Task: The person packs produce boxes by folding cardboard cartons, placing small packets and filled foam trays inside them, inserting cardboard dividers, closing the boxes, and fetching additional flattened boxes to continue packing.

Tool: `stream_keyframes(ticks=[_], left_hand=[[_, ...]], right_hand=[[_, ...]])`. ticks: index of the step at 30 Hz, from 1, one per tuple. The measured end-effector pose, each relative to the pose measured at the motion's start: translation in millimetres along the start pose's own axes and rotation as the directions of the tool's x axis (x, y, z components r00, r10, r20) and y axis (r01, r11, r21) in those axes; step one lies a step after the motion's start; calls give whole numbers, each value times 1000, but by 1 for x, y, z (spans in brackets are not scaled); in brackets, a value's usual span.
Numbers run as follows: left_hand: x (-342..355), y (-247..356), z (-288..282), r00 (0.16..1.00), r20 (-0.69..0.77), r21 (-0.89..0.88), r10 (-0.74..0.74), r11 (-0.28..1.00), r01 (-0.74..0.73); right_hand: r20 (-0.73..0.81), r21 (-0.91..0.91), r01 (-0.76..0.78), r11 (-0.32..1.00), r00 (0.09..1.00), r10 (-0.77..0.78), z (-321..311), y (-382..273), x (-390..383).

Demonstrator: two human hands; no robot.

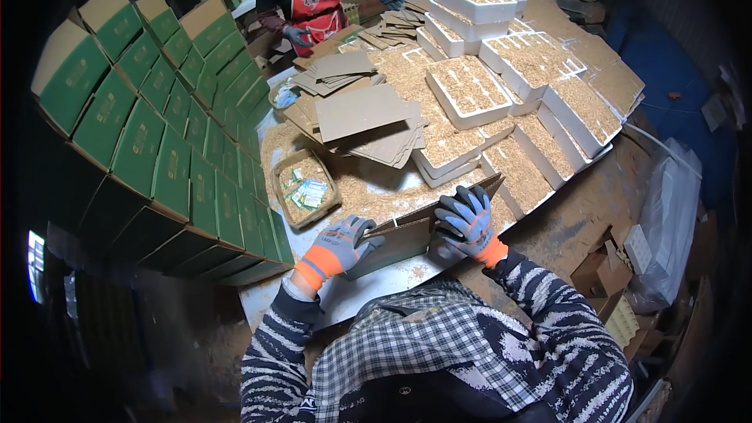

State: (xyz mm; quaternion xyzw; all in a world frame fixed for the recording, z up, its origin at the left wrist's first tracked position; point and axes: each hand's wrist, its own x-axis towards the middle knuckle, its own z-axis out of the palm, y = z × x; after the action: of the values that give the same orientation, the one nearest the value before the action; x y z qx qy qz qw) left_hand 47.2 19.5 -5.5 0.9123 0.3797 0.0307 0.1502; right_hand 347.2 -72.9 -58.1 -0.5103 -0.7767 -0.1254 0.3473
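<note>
A folded piece of brown cardboard (403, 236) stands on edge at the near edge of the table, its front side facing me. My left hand (338, 249), in a grey and orange glove, grips its left end. At the other end my right hand (470, 225), gloved alike, has its fingers over the cardboard's top edge. The thumbs' hold on the front is partly hidden. Just beyond my left hand sits a small basket (335, 207) with shavings and small printed packets (311, 193). Behind the cardboard lie loose flat cardboard sheets (363, 110).
Green cartons (141, 141) are stacked high on the left. White foam trays (468, 94) filled with shavings cover the right and far table, some piled up. Across the table stands a person in a red apron (316, 4) and dark gloves. An open carton (607, 270) is at the right.
</note>
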Motion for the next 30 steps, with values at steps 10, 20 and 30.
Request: stream_keyframes(ticks=[10,20,30], left_hand=[[34,-7,5,789,-550,-645,-275,739,-192],[34,-23,86,940,190,-24,284,958,-284],[-44,-82,121,720,-189,-969,-667,246,-27]], right_hand=[[277,653,-98,751,954,-116,-16,-37,34],[641,464,-255,848,758,-122,-34,-58,26],[640,314,-292,903,768,25,4,-9,30]])
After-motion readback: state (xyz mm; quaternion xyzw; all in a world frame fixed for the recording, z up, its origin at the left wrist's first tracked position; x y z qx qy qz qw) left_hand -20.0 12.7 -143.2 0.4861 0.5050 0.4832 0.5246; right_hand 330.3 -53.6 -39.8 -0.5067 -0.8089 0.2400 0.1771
